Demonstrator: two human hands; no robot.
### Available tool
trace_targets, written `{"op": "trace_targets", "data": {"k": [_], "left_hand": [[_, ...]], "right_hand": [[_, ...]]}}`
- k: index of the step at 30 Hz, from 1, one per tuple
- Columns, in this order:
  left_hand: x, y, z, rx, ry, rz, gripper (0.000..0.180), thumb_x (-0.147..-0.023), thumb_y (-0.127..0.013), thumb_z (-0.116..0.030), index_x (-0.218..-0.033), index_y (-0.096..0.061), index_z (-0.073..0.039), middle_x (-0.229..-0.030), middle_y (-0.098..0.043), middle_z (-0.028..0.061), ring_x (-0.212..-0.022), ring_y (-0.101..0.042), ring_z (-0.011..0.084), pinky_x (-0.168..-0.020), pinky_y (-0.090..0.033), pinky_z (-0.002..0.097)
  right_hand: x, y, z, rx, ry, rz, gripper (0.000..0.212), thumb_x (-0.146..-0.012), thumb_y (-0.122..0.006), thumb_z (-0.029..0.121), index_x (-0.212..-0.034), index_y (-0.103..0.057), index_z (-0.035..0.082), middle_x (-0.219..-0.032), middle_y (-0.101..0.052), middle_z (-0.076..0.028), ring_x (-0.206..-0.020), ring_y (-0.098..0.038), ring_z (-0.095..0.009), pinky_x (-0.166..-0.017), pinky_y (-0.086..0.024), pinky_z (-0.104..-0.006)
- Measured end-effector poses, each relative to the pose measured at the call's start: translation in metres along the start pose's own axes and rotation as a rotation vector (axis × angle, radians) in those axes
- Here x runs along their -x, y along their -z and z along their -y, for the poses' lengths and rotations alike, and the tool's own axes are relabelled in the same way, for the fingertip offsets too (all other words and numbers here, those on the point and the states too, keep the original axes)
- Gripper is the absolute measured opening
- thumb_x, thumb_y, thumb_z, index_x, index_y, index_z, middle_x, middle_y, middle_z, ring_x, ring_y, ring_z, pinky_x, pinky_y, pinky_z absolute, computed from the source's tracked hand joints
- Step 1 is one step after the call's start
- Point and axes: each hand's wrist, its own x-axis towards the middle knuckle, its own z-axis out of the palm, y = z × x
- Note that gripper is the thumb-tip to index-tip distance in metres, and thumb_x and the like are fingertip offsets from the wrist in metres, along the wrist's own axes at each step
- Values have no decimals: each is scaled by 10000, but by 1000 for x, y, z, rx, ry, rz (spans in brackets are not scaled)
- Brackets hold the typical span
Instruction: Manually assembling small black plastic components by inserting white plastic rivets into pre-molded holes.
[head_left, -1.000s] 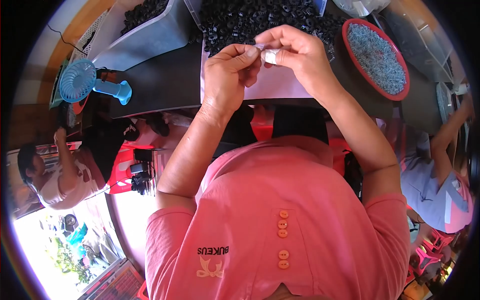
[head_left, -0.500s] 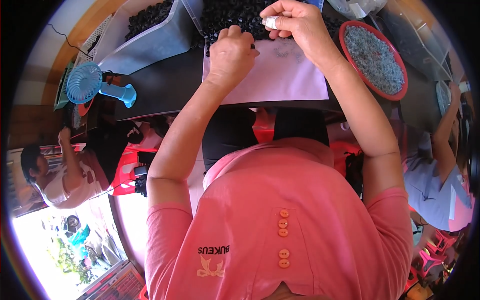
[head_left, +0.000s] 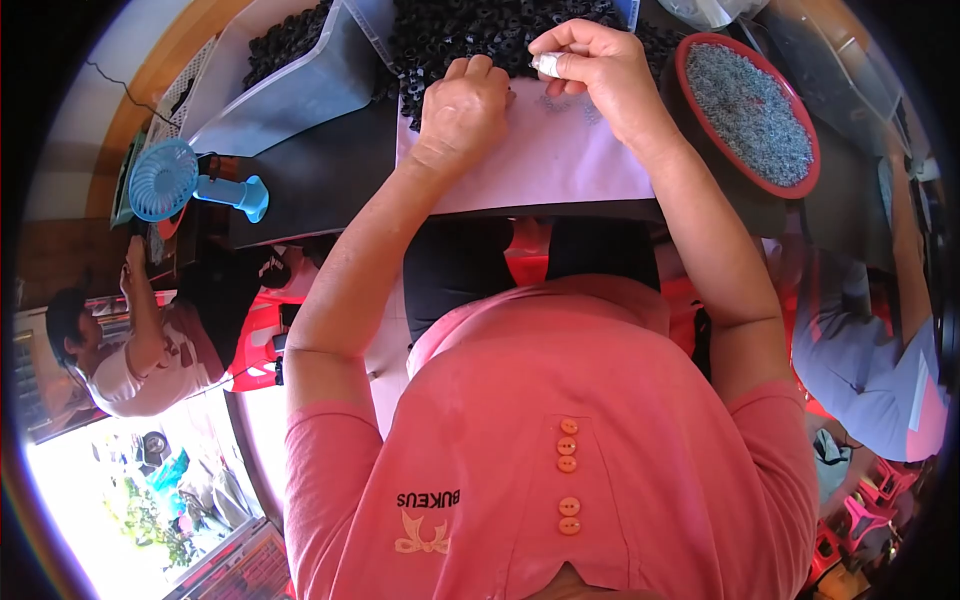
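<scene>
Curling left hand (head_left: pixel 464 108), hold hidden, beside heaped small black plastic parts (head_left: pixel 465 35) at the frame's upper centre; bending right hand (head_left: pixel 608 76) half-closed, contents unclear, nearer scattered small clear pieces (head_left: pixel 590 111).

Left grip (head_left: pixel 465 108) curled, knuckles up; right grip (head_left: pixel 604 70) bent-fingered

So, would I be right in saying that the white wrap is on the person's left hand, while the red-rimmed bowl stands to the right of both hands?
Not quite: the white wrap is on the right hand, not the left hand, as the head view shows; the red-rimmed bowl does stand to the right.
</scene>
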Motion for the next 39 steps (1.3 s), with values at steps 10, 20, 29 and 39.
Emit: {"op": "trace_targets", "data": {"k": [10,20,29,39], "left_hand": [[0,39,-32,1222,697,19,141,-912,-632,-86,-1006,-674,10,-778,-658,31,-633,-524,55,-516,-393,197],[22,43,-22,1506,969,-114,150,-885,-644,-29,-1014,-640,48,-784,-668,100,-558,-521,79,-461,-355,199],[70,51,0,1421,971,-356,112,-863,-662,-21,-954,-650,42,-742,-654,61,-557,-511,63,-471,-370,193],[75,55,-8,1268,894,-276,141,-876,-676,-50,-994,-660,25,-778,-662,29,-615,-509,50,-520,-383,184]], "right_hand": [[6,-11,0,-2,18,52,130,-857,-637,48,-968,-697,20,-823,-695,-54,-744,-644,-112,-662,-535,-261],[12,-31,-10,393,551,100,181,-813,-656,20,-986,-676,67,-859,-667,-79,-704,-652,-237,-650,-525,-307],[11,-24,-23,1008,637,152,149,-775,-643,26,-920,-652,59,-845,-631,-40,-826,-631,-252,-730,-505,-361],[-15,-49,-26,982,712,204,171,-761,-612,29,-895,-680,111,-818,-619,-26,-822,-631,-242,-730,-493,-368]]}}
